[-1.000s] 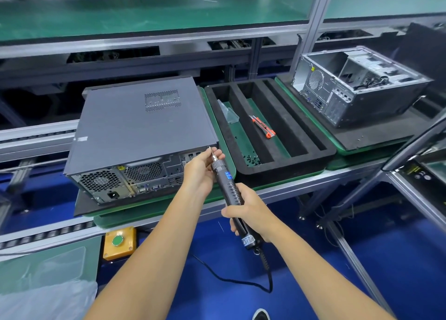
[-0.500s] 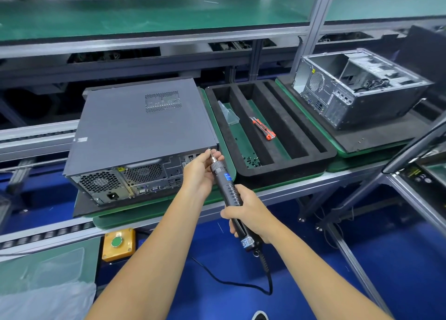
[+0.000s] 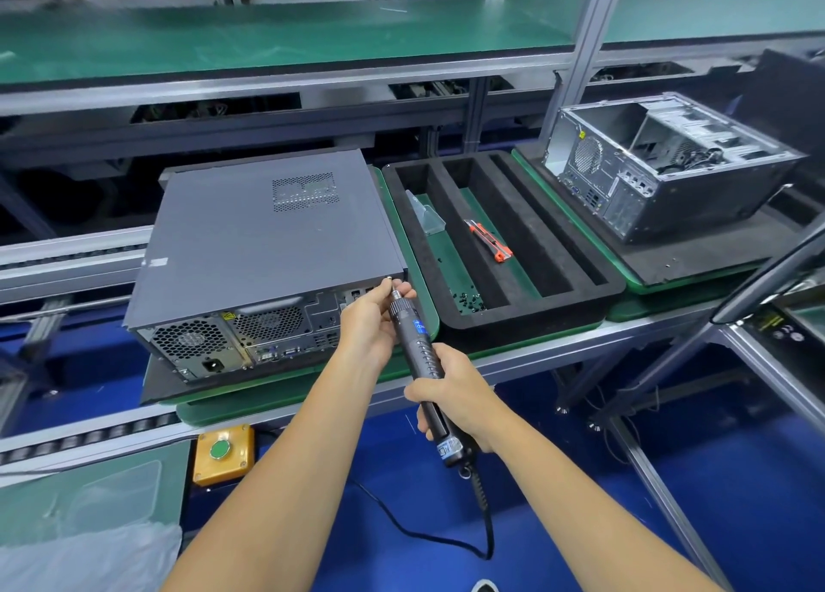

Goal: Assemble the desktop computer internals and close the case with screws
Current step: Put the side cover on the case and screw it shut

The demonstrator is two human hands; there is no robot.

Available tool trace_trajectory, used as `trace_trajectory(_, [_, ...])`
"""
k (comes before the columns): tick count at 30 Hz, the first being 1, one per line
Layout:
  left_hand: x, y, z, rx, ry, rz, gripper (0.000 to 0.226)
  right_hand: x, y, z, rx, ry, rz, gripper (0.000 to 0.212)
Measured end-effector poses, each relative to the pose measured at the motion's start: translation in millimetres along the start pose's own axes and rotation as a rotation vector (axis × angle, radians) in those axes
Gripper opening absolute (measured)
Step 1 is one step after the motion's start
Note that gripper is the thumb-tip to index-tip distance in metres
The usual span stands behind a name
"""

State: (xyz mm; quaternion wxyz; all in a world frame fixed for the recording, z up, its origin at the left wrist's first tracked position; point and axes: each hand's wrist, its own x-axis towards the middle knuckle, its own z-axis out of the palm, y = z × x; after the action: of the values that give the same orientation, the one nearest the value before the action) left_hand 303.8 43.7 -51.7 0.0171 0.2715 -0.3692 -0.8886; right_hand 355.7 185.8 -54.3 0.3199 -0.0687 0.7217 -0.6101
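Fingers [image 3: 387, 289] around screwdriver [image 3: 417, 350] tip

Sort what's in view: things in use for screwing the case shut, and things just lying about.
In use: closed case, electric screwdriver, left hand, right hand, loose screws.

Lying about: orange utility knife, open case, yellow button box.
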Motion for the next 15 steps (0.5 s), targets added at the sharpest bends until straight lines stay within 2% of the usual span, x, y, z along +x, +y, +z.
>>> trace_trajectory(15, [-2.8, -2.5, 5.2, 0.016, 0.066, 0.054, 0.015, -5.4, -5.6, -6.3, 0.032, -0.026, 0.015, 0.035])
